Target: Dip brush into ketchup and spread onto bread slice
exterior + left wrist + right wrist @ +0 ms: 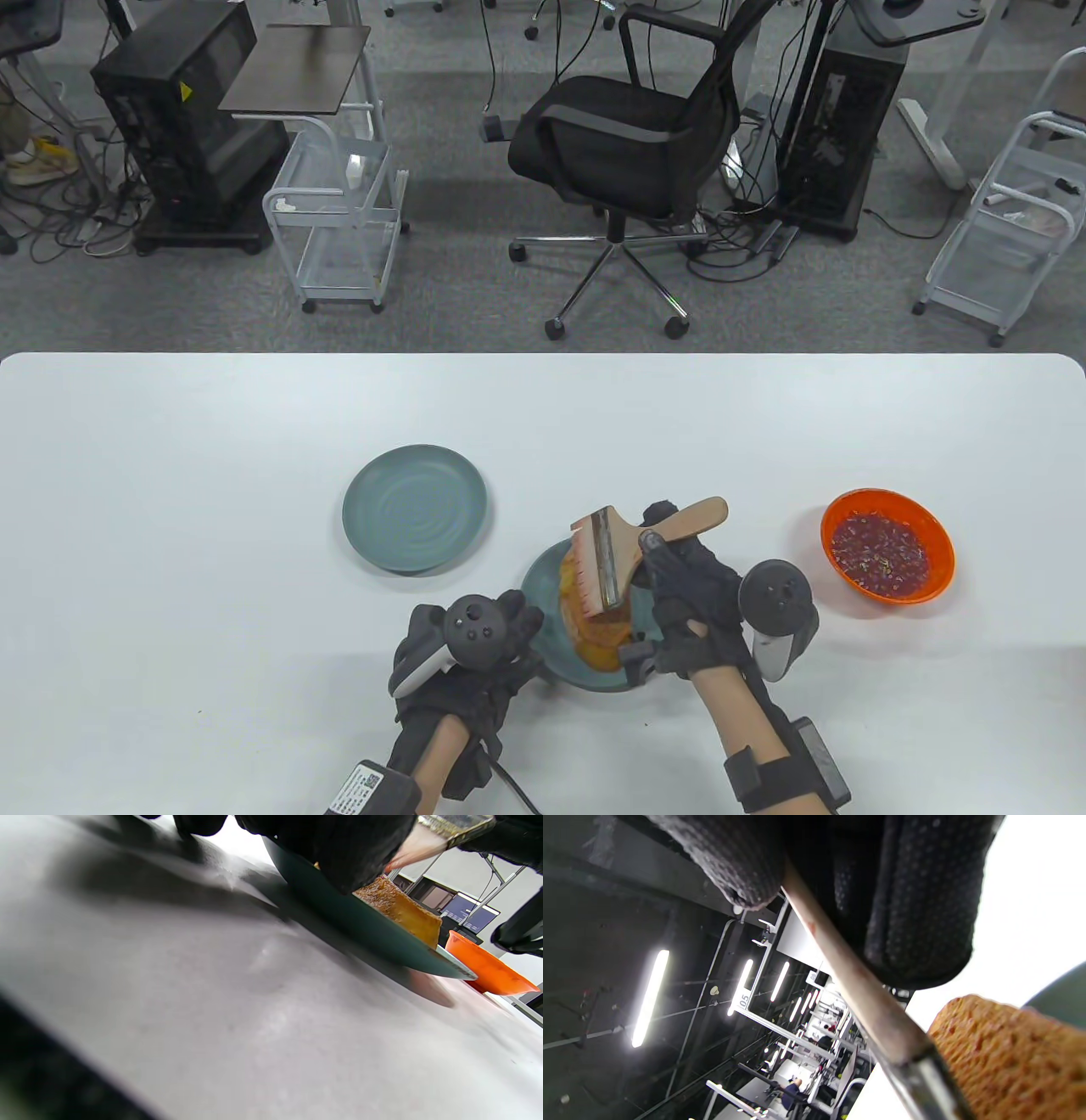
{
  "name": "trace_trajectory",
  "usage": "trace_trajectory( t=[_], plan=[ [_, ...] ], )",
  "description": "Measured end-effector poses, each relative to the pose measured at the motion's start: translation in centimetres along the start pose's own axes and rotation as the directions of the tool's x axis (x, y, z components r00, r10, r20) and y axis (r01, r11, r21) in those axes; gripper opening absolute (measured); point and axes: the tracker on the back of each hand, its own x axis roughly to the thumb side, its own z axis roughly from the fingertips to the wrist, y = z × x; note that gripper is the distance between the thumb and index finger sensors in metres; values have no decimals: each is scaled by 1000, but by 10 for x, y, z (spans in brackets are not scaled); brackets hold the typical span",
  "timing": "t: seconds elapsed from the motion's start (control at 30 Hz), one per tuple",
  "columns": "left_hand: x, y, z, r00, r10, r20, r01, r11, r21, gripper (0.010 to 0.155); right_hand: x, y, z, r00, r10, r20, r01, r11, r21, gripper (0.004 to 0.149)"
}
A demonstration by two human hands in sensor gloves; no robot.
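A bread slice (598, 638) lies on a teal plate (540, 587) near the table's front edge. My right hand (691, 586) grips the wooden handle of a wide flat brush (611, 552); its reddish bristles rest on the bread's top. My left hand (475, 649) holds the plate's left rim. The orange bowl of ketchup (887, 545) stands to the right, apart from both hands. In the left wrist view the plate (365, 925), bread (403, 910) and bowl (488, 969) show side on. In the right wrist view my fingers (916, 899) wrap the brush handle (857, 988) beside the bread (1009, 1060).
A second teal plate (415, 508) sits empty to the upper left of the first one. Beyond the table's far edge stand an office chair (628, 144) and wire carts.
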Motion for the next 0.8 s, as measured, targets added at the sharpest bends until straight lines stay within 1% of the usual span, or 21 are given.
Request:
trace_trajectory(
  t=[0.07, 0.2, 0.23, 0.27, 0.33, 0.4, 0.43, 0.5, 0.53, 0.57, 0.6, 0.67, 0.7, 0.77, 0.8],
  plan=[
    [0, 0, 1, 1000, -10, 3, 10, 1000, 0, 57, -2, -12, -3, 989, 141, 52, -138, 989, -48, 52],
    [0, 0, 1, 1000, -11, 3, 11, 1000, -5, 57, -1, -39, -4, 977, 192, 95, -173, 968, -179, 51],
    [0, 0, 1, 1000, -12, 2, 12, 1000, -6, 57, 0, -42, -4, 975, 198, 106, -173, 964, -204, 51],
    [0, 0, 1, 1000, -14, 1, 14, 1000, -6, 57, 0, -42, -3, 976, 187, 108, -163, 965, -205, 51],
    [0, 0, 1, 1000, -16, 1, 16, 1000, -7, 57, -1, -34, -2, 991, 98, 92, -85, 986, -144, 51],
    [0, 0, 1, 1000, -13, 3, 13, 1000, -7, 58, -4, -15, 0, 999, -27, 46, 29, 998, -53, 51],
    [-1, -1, 1, 1000, -9, 5, 9, 1000, -6, 58, -6, -6, 1, 997, -73, 1, 73, 997, -14, 51],
    [-1, 0, 1, 1000, -7, 7, 7, 1000, -8, 58, -9, 5, 4, 988, -137, -66, 138, 990, 18, 51],
    [-1, 0, 1, 1000, -7, 7, 7, 1000, -9, 58, -10, 7, 4, 988, -132, -80, 134, 991, 20, 51],
    [-1, -1, 1, 1000, -7, 7, 7, 1000, -9, 58, -10, 6, 3, 992, -101, -73, 103, 994, 23, 51],
    [-1, -1, 1, 1000, -7, 8, 7, 1000, -10, 58, -10, 0, 2, 998, -39, -46, 39, 999, 5, 51],
    [-1, 0, 1, 1000, -6, 9, 6, 1000, -13, 58, -8, -13, -2, 999, 49, 10, -48, 998, -48, 51],
    [-2, 0, 1, 1000, -2, 10, 2, 1000, -14, 58, -5, -24, -3, 992, 113, 62, -107, 989, -100, 51],
    [-1, 0, 1, 1000, -2, 8, 2, 1000, -13, 57, -2, -37, -5, 973, 199, 115, -178, 969, -169, 51],
    [-1, 0, 1, 1000, -7, 5, 7, 1000, -13, 57, 0, -40, -5, 972, 195, 127, -172, 969, -175, 51]
  ],
)
